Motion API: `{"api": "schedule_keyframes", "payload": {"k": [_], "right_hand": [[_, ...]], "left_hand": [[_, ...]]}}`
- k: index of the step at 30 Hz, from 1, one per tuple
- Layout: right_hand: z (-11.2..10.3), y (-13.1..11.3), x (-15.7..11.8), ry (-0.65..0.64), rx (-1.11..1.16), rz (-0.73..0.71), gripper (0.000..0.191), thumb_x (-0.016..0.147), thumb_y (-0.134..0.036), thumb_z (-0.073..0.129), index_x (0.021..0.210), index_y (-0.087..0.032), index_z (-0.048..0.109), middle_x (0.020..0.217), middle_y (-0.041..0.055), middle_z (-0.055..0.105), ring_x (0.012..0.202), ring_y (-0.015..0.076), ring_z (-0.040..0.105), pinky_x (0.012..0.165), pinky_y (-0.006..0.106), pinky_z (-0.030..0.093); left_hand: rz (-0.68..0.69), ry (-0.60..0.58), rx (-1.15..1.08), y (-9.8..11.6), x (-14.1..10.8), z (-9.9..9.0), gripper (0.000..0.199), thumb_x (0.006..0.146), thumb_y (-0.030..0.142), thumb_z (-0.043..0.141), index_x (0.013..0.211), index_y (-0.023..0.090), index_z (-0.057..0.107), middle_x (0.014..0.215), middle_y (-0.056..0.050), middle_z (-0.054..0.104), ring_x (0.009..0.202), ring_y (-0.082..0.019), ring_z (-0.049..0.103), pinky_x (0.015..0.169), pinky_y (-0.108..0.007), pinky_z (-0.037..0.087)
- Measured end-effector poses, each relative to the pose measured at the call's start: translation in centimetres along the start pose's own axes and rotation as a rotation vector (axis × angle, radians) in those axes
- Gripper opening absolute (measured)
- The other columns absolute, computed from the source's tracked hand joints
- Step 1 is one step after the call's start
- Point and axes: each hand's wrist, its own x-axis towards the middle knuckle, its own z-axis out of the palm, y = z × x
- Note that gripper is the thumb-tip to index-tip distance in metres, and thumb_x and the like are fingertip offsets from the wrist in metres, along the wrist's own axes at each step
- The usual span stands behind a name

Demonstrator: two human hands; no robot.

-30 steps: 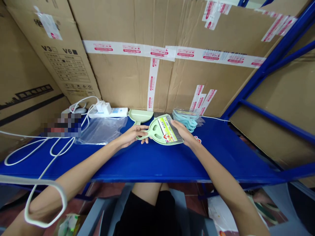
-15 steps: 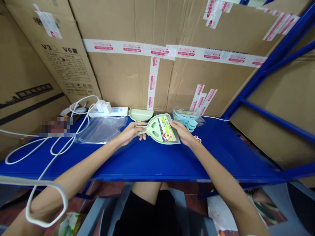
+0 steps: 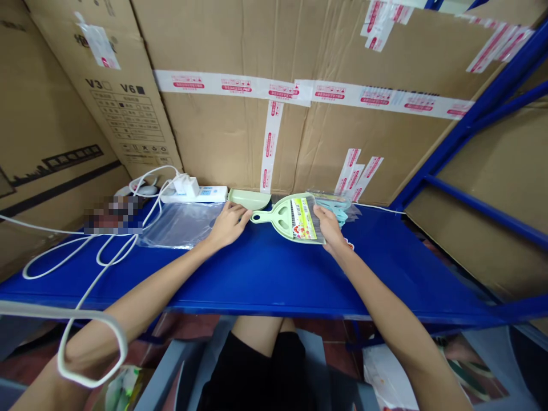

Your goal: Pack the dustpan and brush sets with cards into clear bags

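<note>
My right hand (image 3: 330, 226) is closed on the wide right end of a light green dustpan set (image 3: 283, 218), a pan with a small brush and a yellow-green printed card in it. Its handle points left. Just left of the handle's tip, my left hand (image 3: 230, 225) is off the set, palm down with fingers apart. Its fingertips are by the front edge of another light green pan (image 3: 250, 199), which lies at the back of the blue table (image 3: 274, 279). Behind my right hand are light blue pieces (image 3: 336, 209) in clear wrapping, partly covered.
Clear plastic bags (image 3: 184, 224) lie left of my left hand. A white power strip (image 3: 205, 194) and looping white cables (image 3: 85, 291) are at the left. Taped cardboard (image 3: 214, 137) stands behind the table, with a blue metal frame (image 3: 454, 134) at the right.
My left hand has let go of the dustpan set's handle and moved slightly back towards the other green pan. The set, in my right hand, has shifted a little right.
</note>
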Motion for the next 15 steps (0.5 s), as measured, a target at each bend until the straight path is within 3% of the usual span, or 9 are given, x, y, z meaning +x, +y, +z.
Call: {"api": "schedule_keyframes", "payload": {"k": [5,9,12,15], "right_hand": [[-0.6,-0.1,0.7,0.057,0.018,-0.022,0.035,0.079,-0.057,0.079,0.090,-0.026,0.068,0.089,0.0045,0.080,0.102,0.0335,0.078,0.086,0.046,0.066],[-1.0,-0.2,1.1,0.096,0.034,-0.052,0.036,0.076,-0.058,0.079,0.089,-0.026,0.067,0.089,0.0055,0.080,0.098,0.0341,0.079,0.085,0.047,0.066],[-1.2,-0.2,1.4,0.119,0.028,-0.080,0.039,0.075,-0.061,0.078,0.090,-0.027,0.066,0.088,0.0053,0.080,0.098,0.0348,0.078,0.084,0.049,0.066],[-1.2,-0.2,1.5,0.127,0.018,-0.082,0.040,0.074,-0.062,0.077,0.090,-0.027,0.065,0.088,0.0054,0.080,0.098,0.0352,0.078,0.084,0.049,0.066]], "left_hand": [[-0.062,-0.046,0.131,-0.4,-0.3,0.5,0.038,0.107,0.038,0.045,0.117,0.019,0.076,0.119,-0.013,0.075,0.107,-0.032,0.068,0.094,-0.043,0.051],[-0.136,-0.053,0.171,-0.3,-0.4,0.4,0.027,0.099,0.029,0.057,0.118,0.022,0.075,0.109,-0.009,0.075,0.093,-0.028,0.071,0.082,-0.039,0.053],[-0.156,0.007,0.259,-0.2,-0.6,0.2,0.027,0.094,0.033,0.066,0.117,0.022,0.074,0.112,-0.012,0.073,0.113,-0.036,0.066,0.087,-0.043,0.055],[-0.189,-0.017,0.331,-0.4,-0.8,0.4,0.043,0.089,0.039,0.074,0.127,0.020,0.070,0.130,-0.018,0.065,0.130,-0.043,0.055,0.094,-0.050,0.057]]}}
